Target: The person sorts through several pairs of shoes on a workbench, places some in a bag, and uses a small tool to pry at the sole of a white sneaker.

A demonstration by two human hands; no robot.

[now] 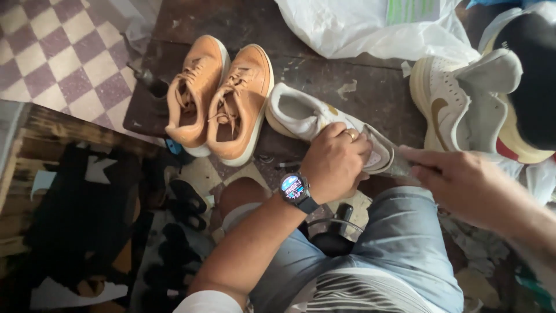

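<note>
Left hand (336,159) is clamping the white shoe (315,119) down at its toe end on the bench w/ fingers wrapped tight, right hand (457,179) is blurring just beside that grip, can't tell its hold, so pressing firm is prob. keeping it steady.

Gold ring (351,134), round black wristwatch (294,188), denim shorts (399,243), striped shirt (359,293)
</note>
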